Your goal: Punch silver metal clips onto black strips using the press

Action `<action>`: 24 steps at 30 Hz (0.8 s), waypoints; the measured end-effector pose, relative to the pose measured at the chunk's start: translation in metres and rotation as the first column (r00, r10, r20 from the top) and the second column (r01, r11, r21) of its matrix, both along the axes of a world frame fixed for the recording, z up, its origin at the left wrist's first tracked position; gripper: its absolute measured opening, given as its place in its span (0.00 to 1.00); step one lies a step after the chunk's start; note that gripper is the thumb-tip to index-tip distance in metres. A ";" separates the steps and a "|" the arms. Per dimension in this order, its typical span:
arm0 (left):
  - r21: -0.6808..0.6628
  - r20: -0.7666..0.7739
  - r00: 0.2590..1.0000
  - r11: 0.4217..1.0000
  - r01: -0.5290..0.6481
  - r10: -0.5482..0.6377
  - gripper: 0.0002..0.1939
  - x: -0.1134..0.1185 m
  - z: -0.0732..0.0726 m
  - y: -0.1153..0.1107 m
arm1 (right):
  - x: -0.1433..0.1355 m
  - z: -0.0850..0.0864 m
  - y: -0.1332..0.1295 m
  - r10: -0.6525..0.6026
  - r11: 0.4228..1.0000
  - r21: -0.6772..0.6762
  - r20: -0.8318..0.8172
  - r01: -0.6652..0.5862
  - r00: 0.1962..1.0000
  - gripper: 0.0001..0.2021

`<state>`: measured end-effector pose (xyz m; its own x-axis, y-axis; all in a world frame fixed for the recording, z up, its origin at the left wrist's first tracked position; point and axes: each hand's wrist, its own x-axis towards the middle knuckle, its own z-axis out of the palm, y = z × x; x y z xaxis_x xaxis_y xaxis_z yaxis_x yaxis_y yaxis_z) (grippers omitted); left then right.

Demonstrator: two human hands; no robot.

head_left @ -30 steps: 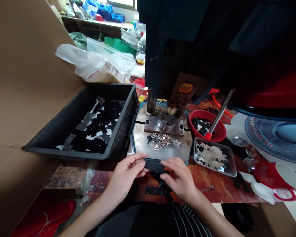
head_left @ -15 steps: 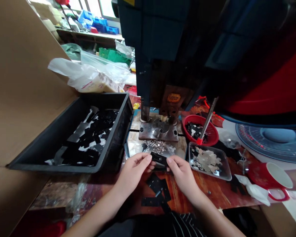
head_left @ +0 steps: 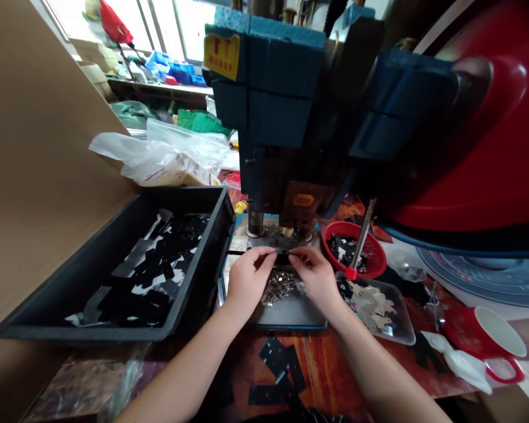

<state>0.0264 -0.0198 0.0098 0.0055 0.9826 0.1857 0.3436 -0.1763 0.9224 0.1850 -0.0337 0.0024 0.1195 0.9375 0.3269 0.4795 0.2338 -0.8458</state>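
My left hand (head_left: 250, 277) and my right hand (head_left: 318, 275) are both closed, pinching opposite ends of a small black strip (head_left: 283, 258). They hold it at the front of the press's metal die block (head_left: 286, 241), whose surface is partly hidden by my fingers. Whether the strip rests on the die, I cannot tell. Just below the strip, a pile of small shiny metal rivets (head_left: 277, 286) lies on the press bed (head_left: 286, 314). Close to my right wrist stands a clear plastic tray (head_left: 408, 329) with flat metal pieces in it.
The blue press (head_left: 268, 88) rises ahead, with a big red wheel (head_left: 480, 176) at right. A black bin (head_left: 171, 320) of black pieces stands left. A red bowl (head_left: 381, 264), a red mug (head_left: 465, 332) and loose black pieces (head_left: 264, 395) lie around on the table.
Both hands have moved forward, carrying the black strip from over the front of the press bed to the die block. The view has tilted up, showing more of the press.
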 end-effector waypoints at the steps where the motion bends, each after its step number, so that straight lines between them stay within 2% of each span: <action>1: 0.069 -0.062 0.998 0.998 -0.005 0.009 0.10 0.002 0.000 0.007 | 0.001 0.000 0.009 -0.020 0.999 0.034 0.035 0.019 0.999 0.08; 3: 0.184 -0.178 0.983 0.983 -0.005 0.038 0.09 0.006 -0.001 0.021 | 0.004 -0.002 0.026 -0.052 0.996 0.083 0.096 0.044 0.994 0.08; 6: 0.252 -0.250 0.965 0.967 -0.015 0.080 0.08 0.010 -0.003 0.036 | 0.005 -0.007 0.042 -0.099 0.991 0.109 0.167 0.081 0.981 0.07; 11: 0.249 -0.246 0.965 0.968 -0.022 0.085 0.08 0.013 -0.008 0.048 | 0.007 -0.016 0.050 -0.113 0.988 0.124 0.168 0.093 0.979 0.06; 17: 0.219 -0.252 0.966 0.976 0.005 0.051 0.09 0.015 -0.010 0.056 | 0.006 -0.014 0.054 -0.100 0.990 0.111 0.122 0.086 0.987 0.05; 24: 0.253 -0.282 0.959 0.966 0.057 0.017 0.08 0.014 -0.008 0.052 | 0.005 -0.013 0.054 -0.050 0.996 0.084 0.102 0.041 0.994 0.05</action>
